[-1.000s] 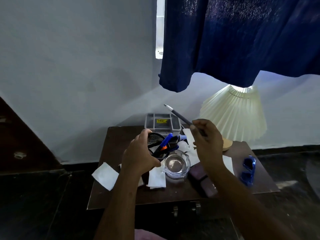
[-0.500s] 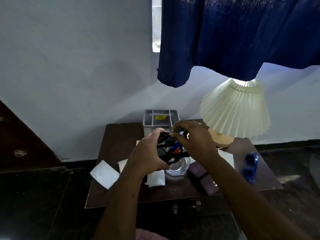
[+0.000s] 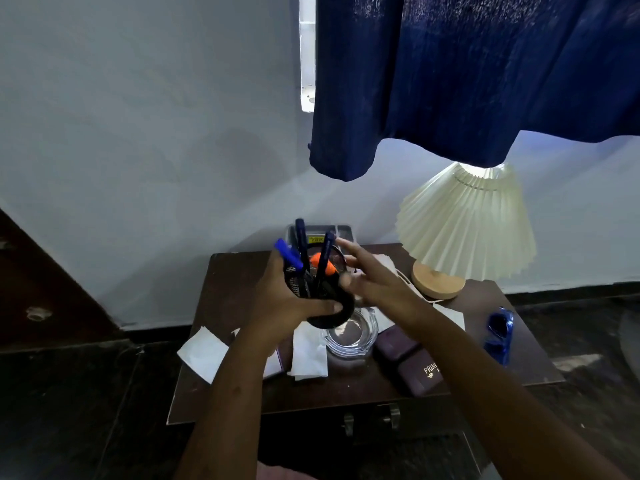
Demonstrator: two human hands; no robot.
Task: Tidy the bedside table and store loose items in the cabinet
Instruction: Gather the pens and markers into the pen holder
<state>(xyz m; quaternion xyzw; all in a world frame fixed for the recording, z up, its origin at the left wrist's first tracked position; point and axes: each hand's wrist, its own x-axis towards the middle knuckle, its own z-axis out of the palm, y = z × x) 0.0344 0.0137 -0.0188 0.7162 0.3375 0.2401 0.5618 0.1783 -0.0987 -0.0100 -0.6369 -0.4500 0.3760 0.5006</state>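
Your left hand curls its fingers round the mesh pen holder, held above the table. Your right hand beside it is spread, empty. I judge the holder light, stiff, top-heavy with pens: grip the wall, keep it upright.

So the pen went into the mesh pen holder with the others, and the right hand let go, fingers spread beside it.
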